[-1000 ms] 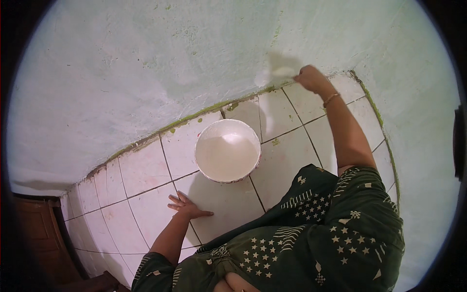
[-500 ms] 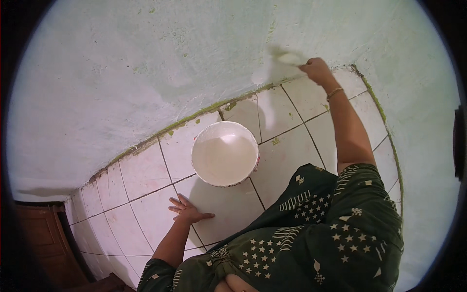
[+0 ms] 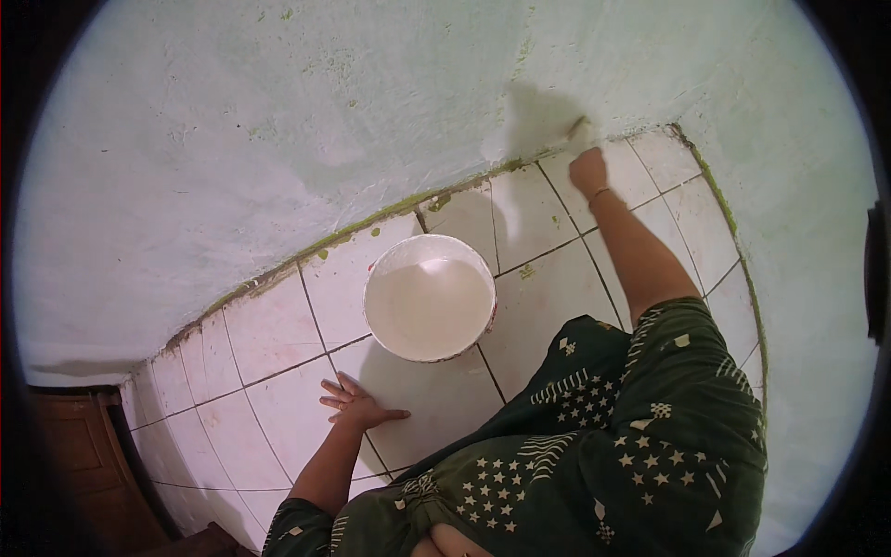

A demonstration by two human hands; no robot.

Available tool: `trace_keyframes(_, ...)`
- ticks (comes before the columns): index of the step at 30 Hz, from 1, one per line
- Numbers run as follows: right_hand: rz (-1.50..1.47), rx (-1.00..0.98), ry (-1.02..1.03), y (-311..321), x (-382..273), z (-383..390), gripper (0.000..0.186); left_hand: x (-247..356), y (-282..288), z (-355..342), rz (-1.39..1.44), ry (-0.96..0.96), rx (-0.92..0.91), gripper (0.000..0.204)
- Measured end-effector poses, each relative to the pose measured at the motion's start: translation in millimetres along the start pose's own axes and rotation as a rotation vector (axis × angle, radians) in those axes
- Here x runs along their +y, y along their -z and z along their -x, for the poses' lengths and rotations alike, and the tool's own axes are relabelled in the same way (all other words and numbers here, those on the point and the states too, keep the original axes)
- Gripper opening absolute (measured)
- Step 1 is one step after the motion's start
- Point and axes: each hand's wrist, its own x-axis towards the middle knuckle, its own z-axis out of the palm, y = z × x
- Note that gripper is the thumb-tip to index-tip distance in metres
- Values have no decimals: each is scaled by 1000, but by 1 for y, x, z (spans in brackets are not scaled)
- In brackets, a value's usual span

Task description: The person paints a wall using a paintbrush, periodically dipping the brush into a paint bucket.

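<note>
My right hand [image 3: 588, 174] is closed round the handle of a paintbrush [image 3: 582, 132], whose pale head is at the foot of the wall [image 3: 371, 102]. Most of the handle is hidden in the fist. On the tiled floor [image 3: 436, 399] my left hand [image 3: 360, 407] lies flat with its fingers spread, holding nothing. Between the two hands stands a round white bucket [image 3: 392, 255], partly filled with white paint [image 3: 429, 311]. Neither hand touches the bucket.
A second wall [image 3: 807, 278] meets the first at a corner on the right. Green paint marks the floor's edge [image 3: 719, 190]. At the lower left is a brown wooden door [image 3: 88, 455]. My green patterned clothing [image 3: 594, 436] spreads over the near floor.
My right hand has come down and slightly left, and the brush has turned from pointing left to pointing away from me. My left hand has stayed in place.
</note>
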Motion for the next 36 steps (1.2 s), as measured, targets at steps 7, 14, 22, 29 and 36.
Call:
trace_keyframes(7, -806, 114, -242, 2, -151, 61, 28, 0, 3, 0, 8, 66, -40, 165)
trace_keyframes(14, -860, -80, 131, 55, -122, 83, 24, 4, 14, 19, 132, 92, -15, 160)
trace_keyframes(22, -700, 267, -356, 18, 11, 46, 22, 6, 12, 13, -16, 134, -44, 163)
trace_keyframes(29, -567, 422, -553, -17, 67, -34, 26, 6, 8, 6, 43, 127, -32, 164)
trace_keyframes(36, -734, 216, -664, -28, -1, -29, 35, 10, 16, 16, 51, 156, -50, 166)
